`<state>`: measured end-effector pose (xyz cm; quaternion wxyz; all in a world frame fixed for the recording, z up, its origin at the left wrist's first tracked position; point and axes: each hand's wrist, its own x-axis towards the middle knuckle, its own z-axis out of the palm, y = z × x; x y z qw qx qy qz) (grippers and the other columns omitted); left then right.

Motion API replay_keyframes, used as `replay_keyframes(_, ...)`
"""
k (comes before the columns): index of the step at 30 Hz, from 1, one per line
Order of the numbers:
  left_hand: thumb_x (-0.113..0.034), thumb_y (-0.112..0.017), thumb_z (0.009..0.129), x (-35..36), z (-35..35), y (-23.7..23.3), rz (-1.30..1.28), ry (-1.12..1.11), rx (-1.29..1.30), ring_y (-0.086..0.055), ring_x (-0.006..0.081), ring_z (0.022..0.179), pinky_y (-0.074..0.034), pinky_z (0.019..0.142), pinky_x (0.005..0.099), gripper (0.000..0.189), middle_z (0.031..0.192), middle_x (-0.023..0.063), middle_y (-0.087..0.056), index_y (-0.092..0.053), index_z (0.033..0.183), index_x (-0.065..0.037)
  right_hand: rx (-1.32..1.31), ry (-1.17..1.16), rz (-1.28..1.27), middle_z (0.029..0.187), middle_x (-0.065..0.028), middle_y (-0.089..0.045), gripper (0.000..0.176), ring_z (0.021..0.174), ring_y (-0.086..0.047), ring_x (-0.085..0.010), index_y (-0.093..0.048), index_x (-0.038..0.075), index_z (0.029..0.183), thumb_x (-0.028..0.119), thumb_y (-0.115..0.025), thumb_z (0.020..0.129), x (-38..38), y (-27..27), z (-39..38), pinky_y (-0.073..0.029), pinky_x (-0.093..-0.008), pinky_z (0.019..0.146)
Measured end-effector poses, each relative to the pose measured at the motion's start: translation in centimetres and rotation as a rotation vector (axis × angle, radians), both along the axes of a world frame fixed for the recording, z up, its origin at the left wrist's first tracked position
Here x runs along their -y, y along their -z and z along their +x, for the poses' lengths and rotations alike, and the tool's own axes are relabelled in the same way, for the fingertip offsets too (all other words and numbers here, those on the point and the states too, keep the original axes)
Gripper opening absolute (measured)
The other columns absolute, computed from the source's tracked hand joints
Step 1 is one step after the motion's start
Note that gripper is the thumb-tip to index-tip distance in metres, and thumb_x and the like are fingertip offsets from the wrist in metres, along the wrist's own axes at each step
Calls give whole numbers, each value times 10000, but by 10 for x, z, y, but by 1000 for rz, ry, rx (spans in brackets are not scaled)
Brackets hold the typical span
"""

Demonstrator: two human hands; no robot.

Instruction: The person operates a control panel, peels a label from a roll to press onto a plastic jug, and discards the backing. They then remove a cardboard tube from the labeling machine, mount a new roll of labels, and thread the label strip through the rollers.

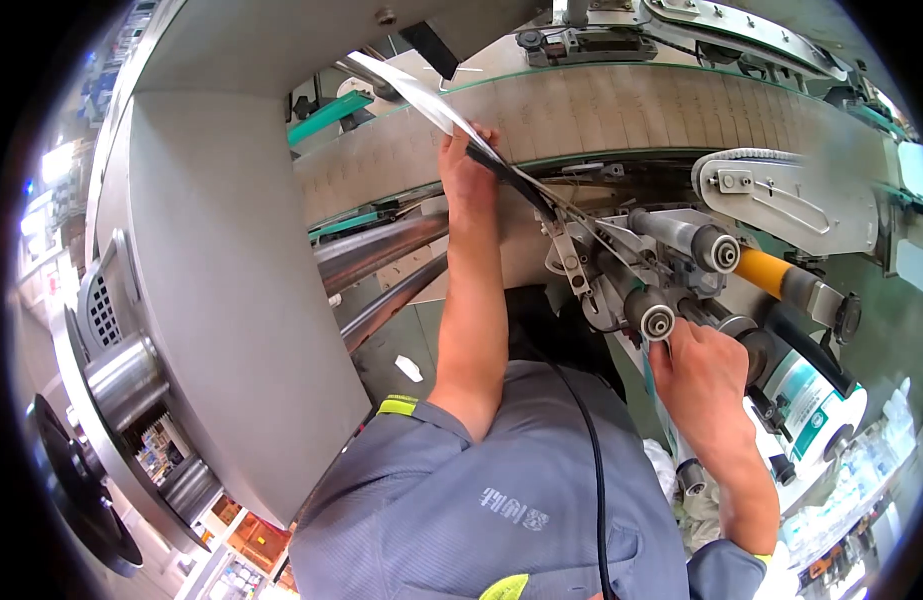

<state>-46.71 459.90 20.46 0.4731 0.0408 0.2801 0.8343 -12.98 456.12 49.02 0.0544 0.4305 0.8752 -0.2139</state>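
My left hand (pixel 468 175) reaches up to the label machine, its fingers closed about the edge of a white strip (pixel 411 92). The strip runs from the upper left down to a dark bar (pixel 516 180) beside the fingers. Lower right, my right hand (pixel 703 375) has its fingers curled in at the end of a metal roller (pixel 656 318). What those fingertips grip is hidden behind the hand and roller. Just above is a second metal roller (pixel 716 248), with a yellow-orange roller (pixel 761 270) to its right.
A slatted conveyor (pixel 621 105) crosses behind my hands. To the left stands a large grey machine housing (pixel 231 280) with a black handwheel (pixel 76 480). A roll of printed labels (pixel 811 400) hangs at the right. A black cable (pixel 593 440) lies across my grey shirt.
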Motion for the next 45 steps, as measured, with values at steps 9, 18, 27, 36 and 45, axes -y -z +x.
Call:
replay_keyframes(9,-171,-679,989,-12,-1,-18,29,-24,67,-662,211,875,-568,927,433,188,971,77,-666,-600,1123,-64,-60,-22,-20,692,-102,-627,175,678,-640,-306,-594,65,791,147,-736,855,-11,1,-3,-498,-426,629)
replay_keyframes(18,-301,-607,1040,-10,8,-28,33,15,-14,-649,202,937,-515,1005,415,225,1022,56,-674,-643,1112,-91,-101,-23,-56,662,-68,-600,214,628,-607,-254,-588,84,758,178,-751,859,-11,3,7,-456,-391,602)
replay_keyframes(27,-327,-573,1056,-11,10,-41,-148,125,-173,-653,217,997,-513,1005,437,360,1152,104,-664,-603,1269,-38,-131,-44,-107,680,-58,-599,255,641,-604,-249,-585,92,760,243,-774,842,-17,7,11,-454,-388,602)
replay_keyframes(36,-683,-208,1072,31,13,-91,-361,477,-378,-660,205,1001,-491,973,354,871,1029,99,-733,-718,1117,21,-528,48,58,806,-87,-682,193,688,-644,-291,-712,53,941,67,-819,781,-102,-36,16,-467,-388,599)
replay_keyframes(45,-640,-304,1082,15,12,-113,-435,550,-401,-650,191,924,-493,890,328,769,969,97,-729,-754,932,-35,-169,-815,117,1639,-132,-355,897,1563,-228,-340,-512,222,1491,136,-883,679,-187,27,-143,-254,-507,1269)
